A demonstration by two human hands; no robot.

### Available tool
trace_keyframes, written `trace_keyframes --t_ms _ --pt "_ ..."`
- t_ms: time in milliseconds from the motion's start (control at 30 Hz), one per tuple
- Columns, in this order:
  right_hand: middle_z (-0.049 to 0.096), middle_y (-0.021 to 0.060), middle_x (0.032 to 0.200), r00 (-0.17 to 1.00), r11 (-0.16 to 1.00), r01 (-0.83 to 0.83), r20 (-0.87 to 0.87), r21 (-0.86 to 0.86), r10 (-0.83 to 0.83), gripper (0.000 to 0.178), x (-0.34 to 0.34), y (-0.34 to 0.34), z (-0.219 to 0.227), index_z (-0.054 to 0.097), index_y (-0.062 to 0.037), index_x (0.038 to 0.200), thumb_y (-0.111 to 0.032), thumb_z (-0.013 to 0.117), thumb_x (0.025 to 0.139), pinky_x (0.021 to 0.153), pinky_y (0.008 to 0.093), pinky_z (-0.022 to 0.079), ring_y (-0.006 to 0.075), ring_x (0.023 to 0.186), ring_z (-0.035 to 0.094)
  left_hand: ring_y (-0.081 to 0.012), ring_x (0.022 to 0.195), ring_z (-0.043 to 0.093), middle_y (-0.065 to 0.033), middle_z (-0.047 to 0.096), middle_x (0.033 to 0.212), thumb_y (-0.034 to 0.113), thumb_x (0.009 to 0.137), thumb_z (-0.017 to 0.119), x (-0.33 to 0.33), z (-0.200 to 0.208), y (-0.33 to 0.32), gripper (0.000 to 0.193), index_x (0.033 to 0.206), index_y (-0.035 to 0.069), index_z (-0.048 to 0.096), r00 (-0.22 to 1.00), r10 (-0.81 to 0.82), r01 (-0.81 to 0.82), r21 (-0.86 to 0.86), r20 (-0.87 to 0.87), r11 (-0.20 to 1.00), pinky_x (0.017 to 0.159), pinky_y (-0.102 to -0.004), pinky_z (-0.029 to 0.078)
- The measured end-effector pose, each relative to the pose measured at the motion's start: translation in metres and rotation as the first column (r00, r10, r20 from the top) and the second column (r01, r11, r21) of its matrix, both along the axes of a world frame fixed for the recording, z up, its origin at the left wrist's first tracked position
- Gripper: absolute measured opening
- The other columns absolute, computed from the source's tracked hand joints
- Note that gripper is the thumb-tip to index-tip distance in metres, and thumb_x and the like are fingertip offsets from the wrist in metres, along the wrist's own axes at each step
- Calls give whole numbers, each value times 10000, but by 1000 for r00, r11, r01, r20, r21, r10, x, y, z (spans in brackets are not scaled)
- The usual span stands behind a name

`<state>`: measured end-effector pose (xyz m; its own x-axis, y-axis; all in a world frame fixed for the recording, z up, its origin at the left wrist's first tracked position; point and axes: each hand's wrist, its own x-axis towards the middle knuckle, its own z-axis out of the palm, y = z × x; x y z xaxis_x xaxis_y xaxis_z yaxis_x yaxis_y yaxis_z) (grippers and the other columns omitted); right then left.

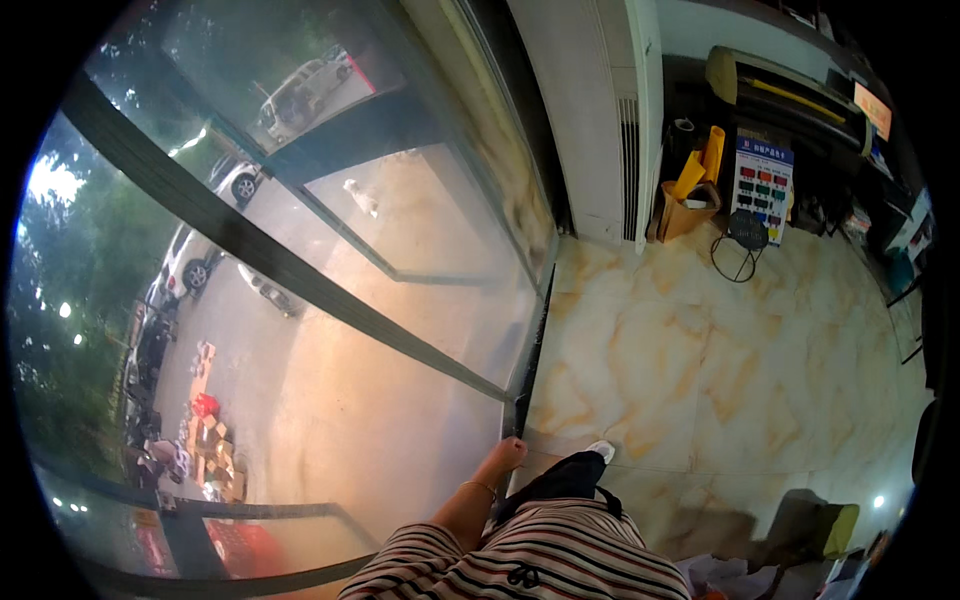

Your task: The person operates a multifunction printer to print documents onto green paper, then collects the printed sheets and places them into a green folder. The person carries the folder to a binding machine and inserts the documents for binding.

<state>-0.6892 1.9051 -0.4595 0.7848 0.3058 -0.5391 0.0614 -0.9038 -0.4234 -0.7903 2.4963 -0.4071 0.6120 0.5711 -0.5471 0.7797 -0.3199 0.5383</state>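
My left hand (508,455) is closed at the lower middle, right beside the dark edge of a glass door (420,330). Its fingers curl in, and whatever they may hold is hidden. A thin bracelet circles that wrist. Close above the hand, a grey metal bar (300,265) slants across the glass and ends at the dark upright edge. My right hand does not show. Below are my striped shirt (560,560), dark trousers and one white shoe (602,449).
Through the glass are parked cars (195,262), a small white animal (360,198) and piled cardboard boxes (215,455). Indoors, over marbled tiles (700,360), stand a white cabinet (590,130), a box of yellow rolls (688,212), a colour-sample board (762,185), a black stool (746,232) and a wide printer (790,95).
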Motion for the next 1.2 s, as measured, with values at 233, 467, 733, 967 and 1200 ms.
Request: trace_keyframes --t_ms 233,467,733,967,1200 --pt "278 16 470 873 803 453 -11 386 -487 405 134 131 149 291 -39 545 -11 662 704 449 294 267 138 440 293 -367 702 629 -231 619 738 222 762 525 69 -10 24 258 783 -14 625 987 -65 52 -87 -150 995 646 -437 481" --pt "480 56 527 925 912 338 98 232 -368 290 137 91 121 438 -81 594 -53 683 746 432 321 340 127 435 399 -220 484 456 -192 447 551 232 748 522 84 -12 26 250 669 1 578 995 -52 52 -5 -90 999 494 -418 407" --pt "509 64 531 839 844 536 -103 -3 -534 288 155 -67 45 441 -85 604 -39 681 756 401 310 328 119 412 404 -358 784 644 -256 634 813 182 784 476 187 24 -68 255 766 -3 650 991 134 -132 114 -11 985 679 -440 475" --pt "504 60 524 488 399 868 -366 294 -792 304 245 -174 38 424 -90 596 -21 674 754 387 300 314 110 405 395 -372 677 611 -238 617 745 247 777 508 227 26 -157 292 712 -18 612 935 -220 217 -43 -278 975 647 -444 476" --pt "504 58 500 413 275 895 -421 350 -807 338 357 -203 24 398 -105 563 17 654 747 370 275 306 94 398 418 -353 778 639 -230 662 834 232 789 524 256 36 -201 273 777 11 684 950 -41 103 188 -308 977 718 -455 485"
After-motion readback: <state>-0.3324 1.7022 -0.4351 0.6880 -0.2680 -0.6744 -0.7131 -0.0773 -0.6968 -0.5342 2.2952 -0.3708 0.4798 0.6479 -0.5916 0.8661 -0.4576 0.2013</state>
